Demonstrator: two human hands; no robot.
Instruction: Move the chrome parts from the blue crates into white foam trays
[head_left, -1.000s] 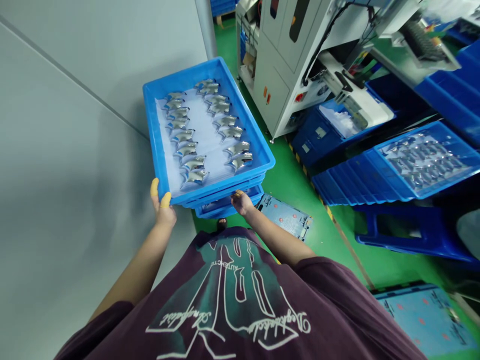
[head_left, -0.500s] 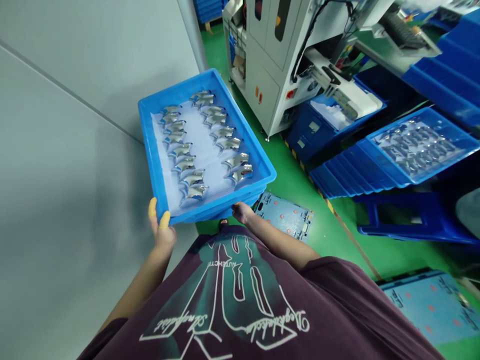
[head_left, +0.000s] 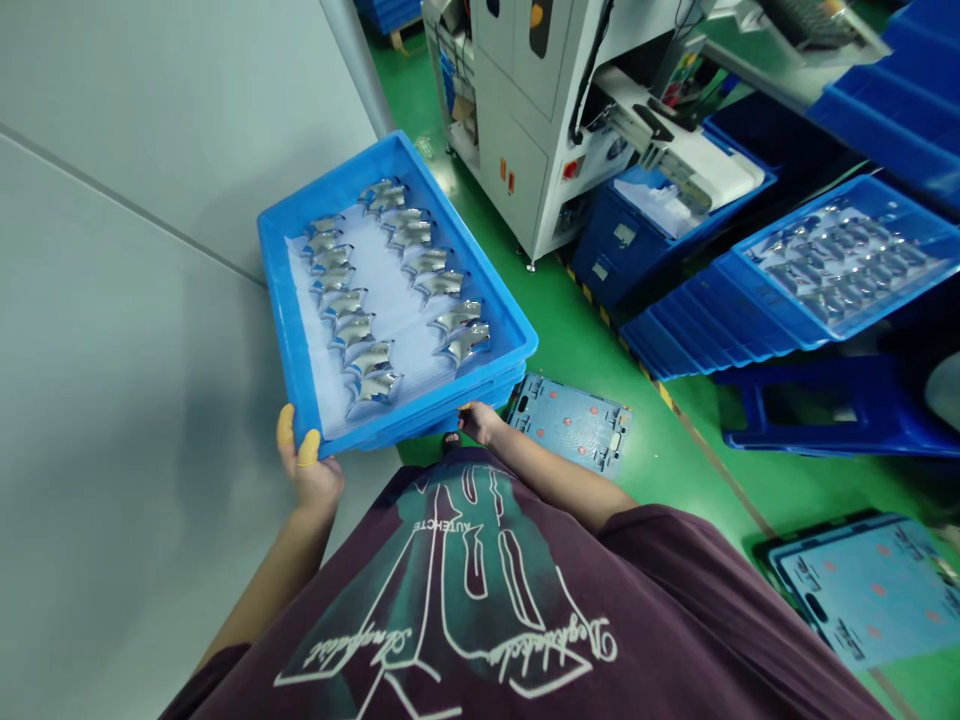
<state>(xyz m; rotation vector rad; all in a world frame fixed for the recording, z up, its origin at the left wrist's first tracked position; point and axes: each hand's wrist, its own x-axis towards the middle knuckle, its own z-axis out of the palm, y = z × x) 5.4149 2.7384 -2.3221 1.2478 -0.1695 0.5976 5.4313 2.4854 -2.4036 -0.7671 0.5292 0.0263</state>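
A blue plastic crate (head_left: 420, 410) tops a small stack of similar crates in front of me, tilted in view. Inside it, shiny curved metal parts (head_left: 448, 285) lie in two rows on a white liner sheet (head_left: 379, 280). My left hand (head_left: 313, 470), with yellow finger cots on two fingers, grips the crate's near left corner. Below the top rim, on the near side, my right hand (head_left: 480, 422) has its fingers curled at the stack's lower edge; its fingertips are partly hidden.
A grey wall panel (head_left: 135, 400) runs close along the left. Beyond stands a white machine cabinet (head_left: 514, 150). At right are stacked blue crates (head_left: 705, 320) with more metal parts, and a blue stool (head_left: 840, 410). Flat blue dollies (head_left: 570, 425) lie on the green floor.
The crate stack and both hands have shifted slightly left in view. The surroundings have shifted a little too. Both hands stay at the crates.
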